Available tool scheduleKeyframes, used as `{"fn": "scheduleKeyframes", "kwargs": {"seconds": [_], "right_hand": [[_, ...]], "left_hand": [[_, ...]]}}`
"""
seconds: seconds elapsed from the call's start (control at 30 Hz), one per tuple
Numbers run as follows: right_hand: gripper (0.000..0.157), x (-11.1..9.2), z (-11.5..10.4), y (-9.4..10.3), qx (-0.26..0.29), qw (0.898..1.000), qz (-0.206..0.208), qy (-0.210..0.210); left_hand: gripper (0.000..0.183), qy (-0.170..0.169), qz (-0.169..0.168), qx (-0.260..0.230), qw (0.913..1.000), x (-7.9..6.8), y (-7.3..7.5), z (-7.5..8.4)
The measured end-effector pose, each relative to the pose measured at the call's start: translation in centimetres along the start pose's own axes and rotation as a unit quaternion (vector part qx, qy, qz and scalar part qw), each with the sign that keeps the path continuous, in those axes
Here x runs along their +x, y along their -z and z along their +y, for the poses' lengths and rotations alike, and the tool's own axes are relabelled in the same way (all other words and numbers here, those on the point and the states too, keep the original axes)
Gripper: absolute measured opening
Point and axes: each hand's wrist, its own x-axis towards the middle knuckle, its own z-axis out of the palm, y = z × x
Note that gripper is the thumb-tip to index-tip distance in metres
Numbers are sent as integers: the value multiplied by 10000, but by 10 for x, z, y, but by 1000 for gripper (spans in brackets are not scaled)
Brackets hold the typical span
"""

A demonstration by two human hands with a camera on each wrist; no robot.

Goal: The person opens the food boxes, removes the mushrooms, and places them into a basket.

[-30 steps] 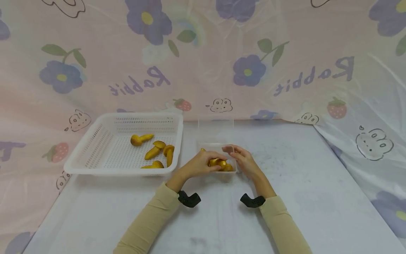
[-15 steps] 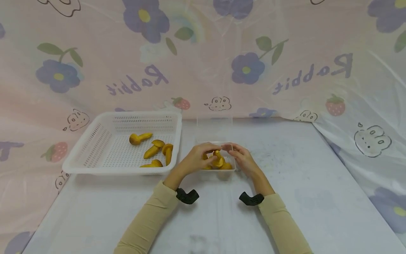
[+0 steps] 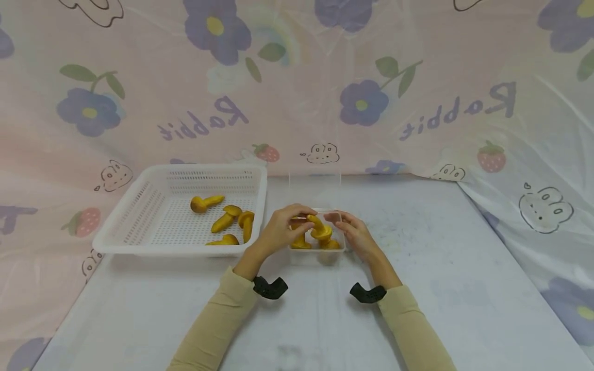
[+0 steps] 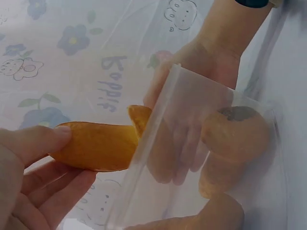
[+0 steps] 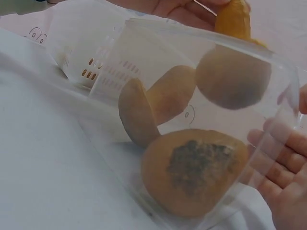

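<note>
In the head view my left hand [image 3: 284, 229] is at the left side of a clear plastic box [image 3: 317, 250]. Its thumb and fingers pinch the stem of a yellow-brown mushroom [image 4: 98, 146]. That mushroom stands stem up, its rounded cap [image 5: 233, 79] showing through the box wall in the right wrist view. Several more mushrooms lie in the box, among them one with a dark-patched cap [image 5: 192, 175]. My right hand [image 3: 359, 237] is at the box's right side, its fingers [image 5: 280, 167] extended along the wall.
A white perforated basket [image 3: 176, 250] stands left of the box, with several mushrooms [image 3: 225, 219] on its floor. The box's clear lid [image 3: 314, 188] stands raised behind it. A printed cloth [image 3: 297, 98] hangs at the back of the white table [image 3: 445, 268].
The mushroom in my left hand has turned from lying flat to stem up. My left hand has shifted slightly left and raised its fingers. The right hand stays at the box.
</note>
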Motion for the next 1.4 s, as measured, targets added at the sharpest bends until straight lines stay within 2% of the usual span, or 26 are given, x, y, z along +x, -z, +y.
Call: {"fn": "scheduleKeyframes", "kwargs": {"seconds": [0.47, 0.87, 1.17, 1.4], "right_hand": [[46, -3, 3, -1, -58, 9998, 74, -178], [46, -4, 3, -2, 123, 9999, -7, -20], [48, -3, 0, -2, 46, 9997, 142, -194], [48, -3, -1, -1, -17, 9998, 140, -170]], "left_hand": [[27, 627, 270, -637, 9956, -16, 15, 12], [29, 721, 728, -1125, 9884, -31, 41, 25], [30, 787, 924, -1085, 9867, -38, 60, 31], [32, 678, 1389, -949, 9834, -48, 79, 25]]}}
